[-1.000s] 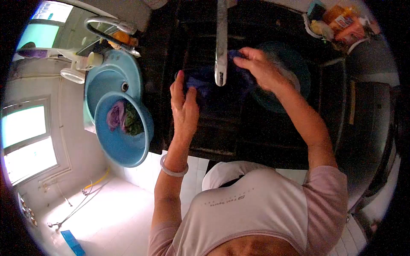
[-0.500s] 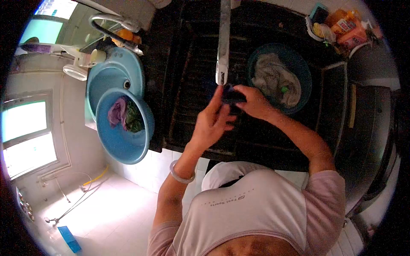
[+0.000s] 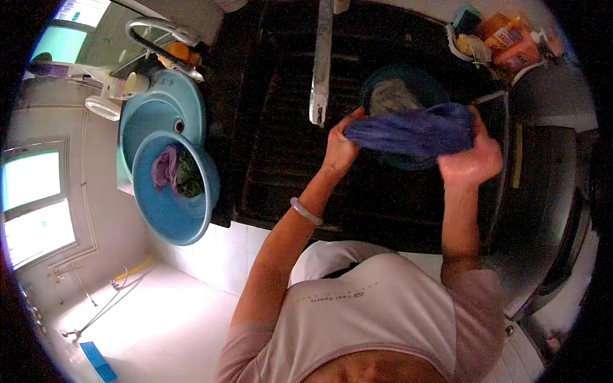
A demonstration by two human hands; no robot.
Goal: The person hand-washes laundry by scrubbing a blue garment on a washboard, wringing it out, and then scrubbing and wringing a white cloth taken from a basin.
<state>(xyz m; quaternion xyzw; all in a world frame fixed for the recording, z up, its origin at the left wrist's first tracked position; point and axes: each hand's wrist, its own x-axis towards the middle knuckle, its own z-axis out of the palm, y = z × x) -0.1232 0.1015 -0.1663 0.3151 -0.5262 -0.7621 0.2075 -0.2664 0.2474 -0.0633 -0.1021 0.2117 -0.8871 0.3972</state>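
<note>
A dark blue cloth (image 3: 412, 131) is stretched sideways between both hands, bunched lengthwise. My left hand (image 3: 343, 145) has its fingers closed on the left end. At the other end my right hand (image 3: 474, 163), slightly blurred, grips the cloth. Beneath it stands a dark teal basin (image 3: 440, 86), partly covered by the blue cloth. A greyish cloth (image 3: 391, 97) lies in that basin. Left of the basin, a long metal faucet spout (image 3: 321, 70) reaches over the dark ribbed sink (image 3: 287, 153), its tip near my left hand.
On the left, a light blue basin (image 3: 142, 214) holding purple and green cloths leans over a blue washbasin (image 3: 143, 121) with a curved faucet (image 3: 150, 39). Orange bottles (image 3: 514, 54) crowd the back right corner. A dark appliance (image 3: 543, 191) stands at the right.
My hands have moved apart, the right one going right. The blue cloth, a small dark bundle under the spout before, is now spread out over the teal basin.
</note>
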